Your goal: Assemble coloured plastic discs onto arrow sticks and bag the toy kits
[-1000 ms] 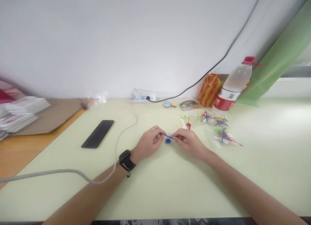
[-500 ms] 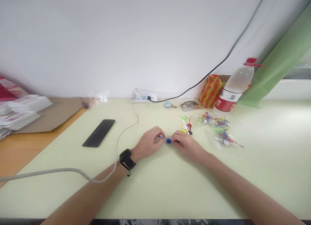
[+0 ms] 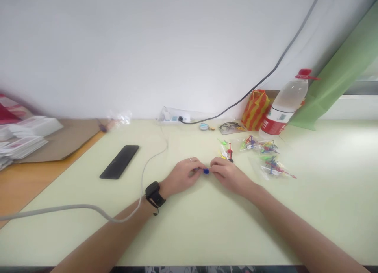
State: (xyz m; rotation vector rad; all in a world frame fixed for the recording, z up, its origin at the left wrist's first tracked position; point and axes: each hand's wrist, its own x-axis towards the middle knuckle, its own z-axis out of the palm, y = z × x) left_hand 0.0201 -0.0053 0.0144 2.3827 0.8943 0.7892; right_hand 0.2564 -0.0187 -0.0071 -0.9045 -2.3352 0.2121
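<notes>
Between my fingertips, just above the pale table, is a small blue plastic piece [image 3: 206, 171] with a round disc and a thin stem. The stem lies in the closed thumb and fingers of my left hand [image 3: 183, 174], which has a ring and a black watch at the wrist. From the other side my right hand [image 3: 228, 175] pinches at the disc's right edge; its fingertips hide what they grip there. Just beyond my right hand lie loose plastic pieces [image 3: 229, 152] in red, white, yellow, green and black, with similar stems and discs.
Clear bags of coloured pieces [image 3: 274, 168] lie to the right, below a large water bottle [image 3: 285, 107] and a striped bag [image 3: 255, 111]. A phone [image 3: 119, 162] and a grey cable [image 3: 141, 186] are at left. Glasses [image 3: 230, 126] and a power strip [image 3: 174, 118] sit along the wall.
My left hand has shifted slightly right, its fingers now closer to the blue disc and covering more of the stem. My right hand has barely moved.
</notes>
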